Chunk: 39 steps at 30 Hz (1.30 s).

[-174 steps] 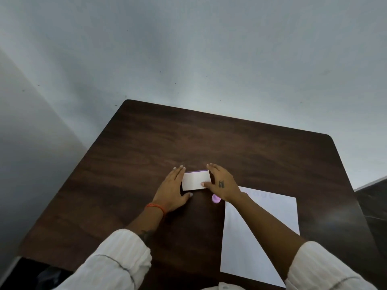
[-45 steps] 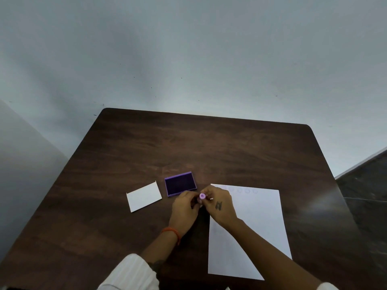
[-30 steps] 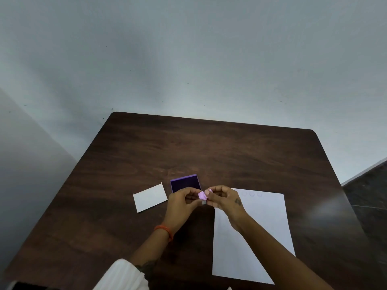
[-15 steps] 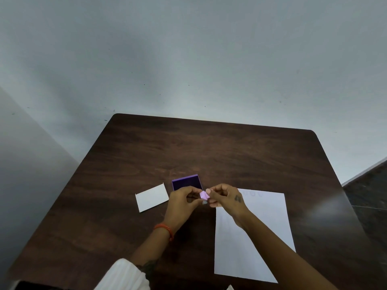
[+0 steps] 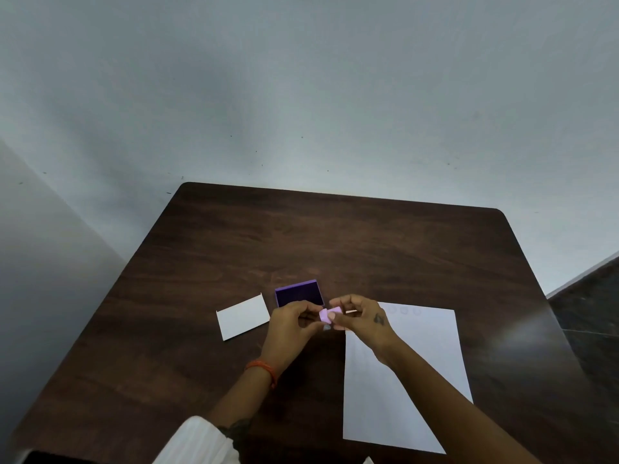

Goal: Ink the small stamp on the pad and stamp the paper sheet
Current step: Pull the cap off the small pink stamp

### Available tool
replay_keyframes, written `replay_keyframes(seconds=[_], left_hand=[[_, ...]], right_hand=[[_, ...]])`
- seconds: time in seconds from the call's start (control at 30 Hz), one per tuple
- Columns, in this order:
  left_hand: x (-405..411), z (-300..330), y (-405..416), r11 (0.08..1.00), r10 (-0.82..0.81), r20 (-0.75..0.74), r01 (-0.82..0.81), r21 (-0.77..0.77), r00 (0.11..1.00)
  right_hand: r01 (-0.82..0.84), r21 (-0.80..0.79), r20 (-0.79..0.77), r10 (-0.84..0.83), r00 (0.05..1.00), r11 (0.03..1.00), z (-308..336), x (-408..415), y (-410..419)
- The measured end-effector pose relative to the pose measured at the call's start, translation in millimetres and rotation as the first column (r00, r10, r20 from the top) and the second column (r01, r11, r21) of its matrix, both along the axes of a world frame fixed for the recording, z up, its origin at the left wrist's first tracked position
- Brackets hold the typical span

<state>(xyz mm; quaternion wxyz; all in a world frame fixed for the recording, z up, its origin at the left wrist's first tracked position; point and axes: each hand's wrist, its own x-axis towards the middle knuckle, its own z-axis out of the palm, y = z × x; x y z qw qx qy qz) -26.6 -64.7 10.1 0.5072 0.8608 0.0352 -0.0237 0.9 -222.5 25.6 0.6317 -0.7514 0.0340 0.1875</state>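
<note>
The left hand and right hand met above the table, both pinching the small pink stamp between their fingertips. The stamp was held off the surface, just in front of the open purple pad and at the far left corner of the sheet. Faint round marks showed along the sheet's far edge. A white lid lay left of the pad.

head cam: 1 view, wide-angle | looks forward and down from above table's near edge | table fills lower half, wall upper half | hands close, low centre | no 2nd view
</note>
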Motion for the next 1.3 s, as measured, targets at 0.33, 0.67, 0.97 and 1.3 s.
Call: replay_keyframes(seconds=[0.33, 0.67, 0.97, 1.3], left_hand=[[3.2, -2.4, -1.5, 1.0, 0.001, -0.028, -0.001, -0.006, 1.0], [2.6, -19.4, -6.9, 0.996, 0.029, -0.203, -0.044, -0.074, 0.979], [6.1, -27.6, -7.4, 0.997, 0.066, -0.212, -0.071, -0.015, 0.975], [-0.4, -20.7, 24.8, 0.936, 0.169, 0.067, -0.181, 0.3, 0.983]], right_hand=[[-0.007, -0.033, 0.055, 0.009, 0.998, 0.999, -4.5, 3.4, -5.2], [0.098, -0.066, 0.021, -0.097, 0.995, 0.993, -13.3, 5.1, -21.6], [0.097, -0.12, -0.013, -0.099, 0.995, 0.988, -19.3, 2.8, -28.8], [0.121, -0.146, -0.004, -0.123, 0.992, 0.982, -21.2, 8.4, -14.0]])
